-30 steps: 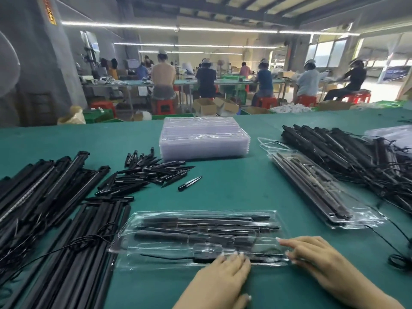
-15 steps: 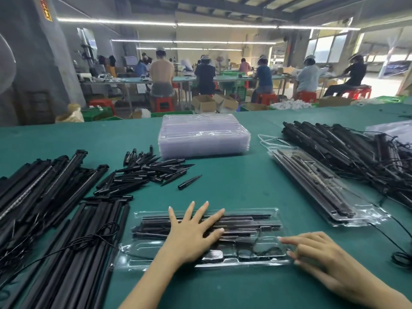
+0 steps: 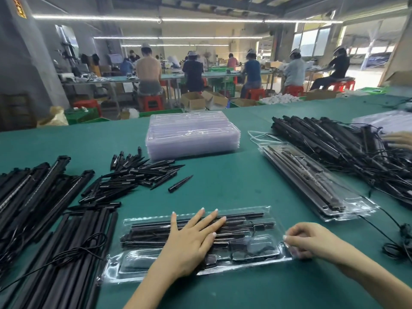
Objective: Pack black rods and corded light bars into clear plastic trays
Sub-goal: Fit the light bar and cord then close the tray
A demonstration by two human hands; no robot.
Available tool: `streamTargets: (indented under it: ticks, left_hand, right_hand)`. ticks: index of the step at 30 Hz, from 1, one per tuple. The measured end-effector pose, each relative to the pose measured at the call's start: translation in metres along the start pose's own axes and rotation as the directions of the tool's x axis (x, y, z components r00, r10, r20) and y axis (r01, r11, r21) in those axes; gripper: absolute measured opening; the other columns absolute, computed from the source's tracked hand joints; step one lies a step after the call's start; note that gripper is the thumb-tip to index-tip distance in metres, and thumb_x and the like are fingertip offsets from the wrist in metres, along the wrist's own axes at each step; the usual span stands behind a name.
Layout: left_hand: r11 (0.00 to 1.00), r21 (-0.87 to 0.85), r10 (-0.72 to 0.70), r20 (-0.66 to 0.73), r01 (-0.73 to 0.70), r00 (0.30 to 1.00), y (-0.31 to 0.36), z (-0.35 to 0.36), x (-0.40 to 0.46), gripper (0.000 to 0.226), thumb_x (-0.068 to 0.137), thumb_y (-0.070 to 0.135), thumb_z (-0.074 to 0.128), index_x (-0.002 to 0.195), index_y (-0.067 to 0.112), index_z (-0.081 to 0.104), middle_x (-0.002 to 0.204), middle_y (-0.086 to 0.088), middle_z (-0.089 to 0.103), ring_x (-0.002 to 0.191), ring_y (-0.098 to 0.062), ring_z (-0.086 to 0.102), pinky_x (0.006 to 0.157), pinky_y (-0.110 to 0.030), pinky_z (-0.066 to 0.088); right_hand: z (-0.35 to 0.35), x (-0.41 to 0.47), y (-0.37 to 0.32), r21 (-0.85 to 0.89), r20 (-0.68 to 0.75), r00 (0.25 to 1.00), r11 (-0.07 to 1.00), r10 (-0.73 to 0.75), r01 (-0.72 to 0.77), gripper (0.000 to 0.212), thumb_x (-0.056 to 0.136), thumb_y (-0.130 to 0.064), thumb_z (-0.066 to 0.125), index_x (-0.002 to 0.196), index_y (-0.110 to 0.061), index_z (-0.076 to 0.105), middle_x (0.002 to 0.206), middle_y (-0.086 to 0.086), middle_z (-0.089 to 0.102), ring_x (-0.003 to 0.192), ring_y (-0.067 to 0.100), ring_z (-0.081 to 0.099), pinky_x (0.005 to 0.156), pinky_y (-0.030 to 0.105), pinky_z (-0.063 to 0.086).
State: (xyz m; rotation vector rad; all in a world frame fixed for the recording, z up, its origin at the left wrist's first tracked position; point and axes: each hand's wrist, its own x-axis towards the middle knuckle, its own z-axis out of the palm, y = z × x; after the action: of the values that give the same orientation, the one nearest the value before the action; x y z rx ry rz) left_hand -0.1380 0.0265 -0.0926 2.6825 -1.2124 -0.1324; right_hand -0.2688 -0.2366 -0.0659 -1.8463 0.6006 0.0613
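Observation:
A clear plastic tray (image 3: 133, 264) filled with black rods and a corded light bar lies on the green table in front of me. My left hand (image 3: 189, 239) presses flat on the tray's top, fingers straight and spread. My right hand (image 3: 310, 241) pinches the tray's right end with curled fingers. Long black light bars with cords (image 3: 55, 253) are piled at the left. Short black pointed rods (image 3: 133, 175) lie in a heap behind them.
A stack of empty clear trays (image 3: 191, 134) stands at the table's middle back. A second filled tray (image 3: 312, 181) lies at the right, beside a tangle of corded bars (image 3: 345, 152). Another person's hand (image 3: 401, 139) reaches in at the far right. Workers sit at tables behind.
My left hand has moved from the tray's near edge up onto its top and slid right. My right hand's fingers have curled from flat onto the tray's right end.

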Motion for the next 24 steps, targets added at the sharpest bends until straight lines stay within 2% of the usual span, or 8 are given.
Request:
streamTargets:
  ticks: [3,7,11,13,15,16,19,24]
  left_hand:
    - [1.0,-0.017,-0.001,-0.006,0.001,1.0,0.0,0.001,0.0,0.042,0.102,0.044,0.01,0.129,0.069,-0.011,0.145,0.043,-0.014,0.135,0.012,-0.021,0.111,-0.057,-0.017]
    - [1.0,-0.022,-0.004,-0.024,0.004,1.0,0.0,-0.001,0.0,0.044,0.102,0.044,0.01,0.129,0.069,-0.013,0.145,0.044,-0.013,0.135,0.014,-0.02,0.113,-0.056,-0.015]
    - [0.999,-0.032,-0.005,-0.029,0.004,1.0,0.002,-0.004,-0.002,0.044,0.102,0.043,0.01,0.131,0.067,-0.012,0.146,0.042,-0.011,0.136,0.013,-0.017,0.113,-0.055,-0.014]
    - [0.999,-0.035,-0.001,-0.025,0.0,1.0,0.003,-0.006,-0.003,0.044,0.102,0.043,0.011,0.131,0.067,-0.012,0.146,0.043,-0.011,0.137,0.013,-0.016,0.113,-0.055,-0.014]
    - [0.999,-0.033,0.004,-0.025,-0.005,1.0,0.003,-0.006,-0.004,0.044,0.102,0.043,0.011,0.13,0.067,-0.013,0.146,0.042,-0.011,0.136,0.013,-0.016,0.113,-0.055,-0.014]
    - [1.0,-0.031,0.005,-0.029,-0.006,1.0,0.003,-0.006,-0.005,0.044,0.102,0.043,0.011,0.13,0.067,-0.013,0.146,0.042,-0.011,0.136,0.014,-0.017,0.113,-0.055,-0.014]
    - [0.999,-0.034,0.008,-0.044,-0.009,0.999,0.002,-0.005,-0.006,0.044,0.102,0.043,0.011,0.13,0.067,-0.012,0.146,0.043,-0.011,0.136,0.014,-0.017,0.113,-0.055,-0.014]
    - [0.999,-0.037,0.013,-0.048,-0.015,0.999,0.001,-0.003,-0.006,0.043,0.102,0.044,0.01,0.129,0.069,-0.012,0.145,0.044,-0.01,0.137,0.014,-0.015,0.113,-0.055,-0.015]
  right_hand:
    - [-0.001,0.0,-0.001,0.272,0.067,0.99,0.953,0.121,-0.135,0.021,0.084,-0.009,0.069,0.097,0.006,0.062,0.07,0.015,0.071,0.059,0.02,0.069,0.051,0.024,0.053]
    - [0.001,0.0,-0.003,0.414,0.105,0.981,0.89,0.164,-0.193,0.039,0.068,-0.014,0.075,0.09,0.017,0.065,0.072,0.021,0.069,0.05,0.018,0.065,0.046,0.02,0.052]
    - [0.001,-0.001,-0.012,0.359,0.182,0.97,0.908,0.161,-0.218,0.032,0.068,-0.01,0.075,0.083,0.017,0.066,0.053,0.01,0.061,0.038,0.009,0.054,0.041,0.016,0.046]
    - [0.001,0.0,-0.015,0.32,0.214,0.963,0.92,0.163,-0.227,0.026,0.074,-0.006,0.073,0.084,0.017,0.066,0.051,0.009,0.061,0.038,0.009,0.054,0.042,0.016,0.047]
    - [0.001,-0.001,-0.018,0.302,0.236,0.958,0.925,0.161,-0.23,0.016,0.08,-0.003,0.069,0.075,0.012,0.067,0.049,0.007,0.06,0.037,0.008,0.05,0.042,0.017,0.046]
    - [0.001,-0.002,-0.019,0.276,0.253,0.954,0.933,0.16,-0.23,0.019,0.083,-0.002,0.067,0.067,0.008,0.067,0.046,0.004,0.058,0.037,0.008,0.048,0.044,0.018,0.045]
    - [0.001,-0.004,-0.018,0.195,0.289,0.945,0.956,0.156,-0.218,0.048,0.089,0.0,0.06,0.042,-0.008,0.063,0.04,-0.002,0.051,0.039,0.007,0.048,0.051,0.019,0.042]
    - [0.007,-0.003,-0.02,0.144,0.217,0.956,0.962,0.198,-0.231,0.018,0.09,0.001,0.06,0.073,0.006,0.06,0.037,-0.003,0.051,0.036,0.007,0.05,0.05,0.019,0.043]
